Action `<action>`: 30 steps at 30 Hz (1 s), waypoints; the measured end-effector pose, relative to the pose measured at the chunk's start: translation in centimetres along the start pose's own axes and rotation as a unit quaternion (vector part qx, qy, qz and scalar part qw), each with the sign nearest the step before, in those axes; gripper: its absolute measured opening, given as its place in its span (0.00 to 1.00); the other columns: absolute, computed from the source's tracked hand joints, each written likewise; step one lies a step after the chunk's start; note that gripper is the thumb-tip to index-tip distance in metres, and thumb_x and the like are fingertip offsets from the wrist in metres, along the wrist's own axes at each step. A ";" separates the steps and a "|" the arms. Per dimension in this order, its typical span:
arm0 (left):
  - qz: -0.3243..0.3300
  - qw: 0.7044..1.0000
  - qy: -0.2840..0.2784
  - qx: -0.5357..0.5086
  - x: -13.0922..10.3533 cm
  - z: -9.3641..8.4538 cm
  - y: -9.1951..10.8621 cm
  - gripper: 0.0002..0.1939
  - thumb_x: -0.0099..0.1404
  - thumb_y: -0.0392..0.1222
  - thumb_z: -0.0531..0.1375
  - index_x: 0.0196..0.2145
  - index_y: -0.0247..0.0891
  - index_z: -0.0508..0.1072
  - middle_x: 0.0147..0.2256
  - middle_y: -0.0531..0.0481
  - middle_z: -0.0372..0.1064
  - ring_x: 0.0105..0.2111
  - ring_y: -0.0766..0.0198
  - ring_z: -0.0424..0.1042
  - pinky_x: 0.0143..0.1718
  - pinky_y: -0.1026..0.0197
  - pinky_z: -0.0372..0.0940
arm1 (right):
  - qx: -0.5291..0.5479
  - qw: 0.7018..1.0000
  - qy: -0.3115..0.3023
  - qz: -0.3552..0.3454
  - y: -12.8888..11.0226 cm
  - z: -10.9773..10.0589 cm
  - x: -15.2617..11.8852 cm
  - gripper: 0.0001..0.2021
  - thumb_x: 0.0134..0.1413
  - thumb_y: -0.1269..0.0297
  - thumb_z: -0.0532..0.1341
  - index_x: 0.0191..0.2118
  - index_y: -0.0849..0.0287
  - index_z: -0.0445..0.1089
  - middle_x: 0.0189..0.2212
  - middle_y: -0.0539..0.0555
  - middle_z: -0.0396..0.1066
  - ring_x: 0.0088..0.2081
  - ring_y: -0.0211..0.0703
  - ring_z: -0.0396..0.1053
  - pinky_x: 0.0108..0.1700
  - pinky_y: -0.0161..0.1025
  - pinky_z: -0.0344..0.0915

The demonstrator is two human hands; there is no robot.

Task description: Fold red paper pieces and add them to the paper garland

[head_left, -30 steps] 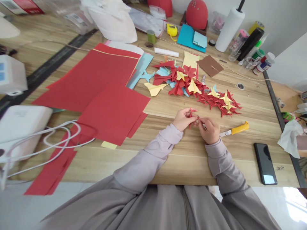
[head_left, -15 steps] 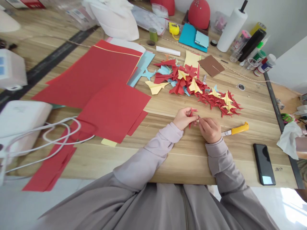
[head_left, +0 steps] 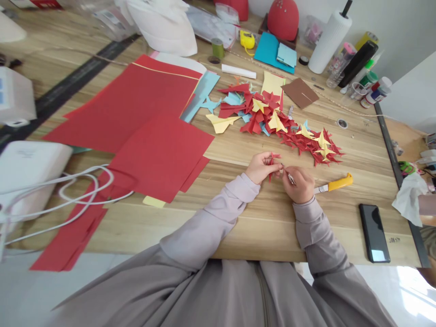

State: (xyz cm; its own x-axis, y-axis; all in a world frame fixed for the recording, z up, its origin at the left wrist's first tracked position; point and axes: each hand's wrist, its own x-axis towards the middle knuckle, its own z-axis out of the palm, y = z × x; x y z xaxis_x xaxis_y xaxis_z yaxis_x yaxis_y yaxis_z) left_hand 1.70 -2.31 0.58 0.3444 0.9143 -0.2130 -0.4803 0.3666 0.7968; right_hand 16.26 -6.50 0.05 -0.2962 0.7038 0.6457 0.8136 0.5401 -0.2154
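My left hand (head_left: 260, 168) is closed on a small red folded-paper plane (head_left: 271, 168), pinched between thumb and fingers. Close beside it, my right hand (head_left: 299, 185) is closed on a small silvery tool (head_left: 290, 178); most of it is hidden in the fingers, so its kind cannot be told. Its thin tip meets the red paper near my left thumb, though touching or just apart is unclear. Beyond both hands lies a pile of folded paper planes (head_left: 262, 109), red, yellow and blue. A yellow utility knife (head_left: 340, 182) rests right of my right hand.
Large red paper sheets (head_left: 146, 100) and red strips (head_left: 68, 240) lie to the left, near white cables (head_left: 85, 200). A black phone (head_left: 374, 234) lies at the front right. Bottles and a white roll (head_left: 330, 43) stand at the back right. Another person's arm (head_left: 428, 205) shows at the right edge.
My right hand has turned slightly, so the silvery tool between its fingers now shows. My left hand keeps its hold on the red paper plane in the same place.
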 end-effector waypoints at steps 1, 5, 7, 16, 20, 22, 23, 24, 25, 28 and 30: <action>0.003 1.000 -0.001 0.003 0.0 0.0 0.0 0.21 0.42 0.33 0.67 0.35 0.29 0.67 0.19 0.53 0.69 0.16 0.69 0.67 0.20 0.64 0.65 | 0.013 1.000 0.010 0.025 -0.2 0.0 0.1 0.05 0.52 0.69 0.57 0.36 0.58 0.68 0.29 0.56 0.72 0.32 0.42 0.69 0.36 0.38 0.67; 0.009 1.000 -0.007 0.025 -0.1 0.0 0.1 0.20 0.43 0.32 0.66 0.36 0.29 0.66 0.20 0.54 0.68 0.17 0.69 0.68 0.21 0.64 0.65 | 0.030 0.999 -0.006 0.045 -0.5 0.1 0.3 0.06 0.51 0.68 0.57 0.37 0.59 0.67 0.30 0.57 0.72 0.33 0.42 0.70 0.35 0.38 0.68; 0.010 0.999 -0.012 0.035 -0.1 0.0 0.2 0.20 0.43 0.30 0.66 0.36 0.29 0.66 0.20 0.55 0.68 0.17 0.70 0.68 0.22 0.65 0.66 | 0.024 0.999 -0.011 0.032 -0.5 0.1 0.3 0.05 0.52 0.70 0.56 0.36 0.60 0.67 0.29 0.57 0.73 0.33 0.42 0.71 0.35 0.38 0.67; 0.019 0.998 -0.024 0.057 -0.2 0.0 0.3 0.21 0.42 0.28 0.65 0.36 0.29 0.66 0.22 0.55 0.68 0.20 0.70 0.69 0.24 0.65 0.68 | 0.026 0.999 -0.002 0.033 -0.4 0.2 0.3 0.06 0.52 0.72 0.55 0.34 0.59 0.68 0.28 0.56 0.73 0.31 0.42 0.71 0.34 0.37 0.67; 0.031 0.997 -0.030 0.062 -0.2 0.0 0.3 0.21 0.42 0.28 0.65 0.37 0.30 0.66 0.23 0.55 0.68 0.21 0.70 0.69 0.25 0.65 0.68 | 0.025 0.999 0.009 0.034 -0.4 0.2 0.3 0.06 0.52 0.71 0.55 0.34 0.58 0.68 0.28 0.56 0.73 0.31 0.42 0.71 0.34 0.37 0.67; 0.034 0.997 -0.032 0.066 -0.2 0.0 0.3 0.21 0.43 0.28 0.64 0.37 0.30 0.66 0.22 0.55 0.68 0.21 0.70 0.69 0.25 0.66 0.67 | 0.031 0.999 0.003 0.041 -0.4 0.2 0.2 0.06 0.52 0.70 0.55 0.35 0.58 0.68 0.29 0.56 0.73 0.32 0.42 0.71 0.35 0.37 0.67; 0.035 0.997 -0.033 0.068 -0.2 0.0 0.3 0.21 0.43 0.28 0.64 0.37 0.30 0.66 0.22 0.55 0.68 0.20 0.70 0.69 0.25 0.65 0.67 | 0.035 0.998 -0.001 0.046 -0.4 0.2 0.2 0.06 0.52 0.70 0.55 0.35 0.58 0.68 0.30 0.56 0.73 0.33 0.42 0.71 0.35 0.37 0.67; 0.035 0.996 -0.033 0.069 -0.3 0.0 0.4 0.21 0.43 0.28 0.64 0.37 0.30 0.66 0.21 0.56 0.68 0.20 0.70 0.69 0.25 0.65 0.67 | 0.039 0.998 -0.005 0.050 -0.4 0.3 0.1 0.06 0.53 0.70 0.55 0.36 0.58 0.68 0.30 0.56 0.73 0.33 0.42 0.71 0.36 0.38 0.68; 0.034 0.997 -0.034 0.068 -0.3 0.0 0.4 0.21 0.43 0.28 0.64 0.37 0.29 0.66 0.21 0.56 0.68 0.20 0.70 0.69 0.25 0.65 0.67 | 0.041 0.998 -0.009 0.053 -0.4 0.3 0.1 0.06 0.53 0.70 0.55 0.36 0.58 0.68 0.31 0.56 0.73 0.33 0.42 0.71 0.36 0.38 0.68; 0.028 0.997 -0.032 0.063 -0.3 0.0 0.5 0.20 0.43 0.27 0.64 0.37 0.29 0.66 0.21 0.55 0.68 0.20 0.69 0.69 0.25 0.64 0.68 | 0.034 0.998 -0.015 0.047 -0.3 0.3 0.1 0.06 0.53 0.70 0.55 0.36 0.59 0.68 0.30 0.56 0.73 0.32 0.41 0.71 0.35 0.37 0.67; 0.023 0.998 -0.028 0.060 -0.3 0.0 0.5 0.20 0.43 0.27 0.63 0.37 0.29 0.65 0.21 0.55 0.68 0.20 0.68 0.70 0.24 0.64 0.68 | 0.028 0.999 -0.015 0.036 -0.3 0.2 0.1 0.07 0.54 0.71 0.54 0.37 0.59 0.68 0.30 0.57 0.73 0.32 0.41 0.71 0.35 0.37 0.67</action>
State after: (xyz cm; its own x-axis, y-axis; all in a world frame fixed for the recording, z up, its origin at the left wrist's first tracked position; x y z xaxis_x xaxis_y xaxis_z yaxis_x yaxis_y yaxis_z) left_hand 1.38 -2.46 1.06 0.3705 0.9175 -0.1446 -0.3987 0.2977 0.8674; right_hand 15.90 -6.47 0.01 -0.2529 0.7549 0.6051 0.8046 0.5114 -0.3018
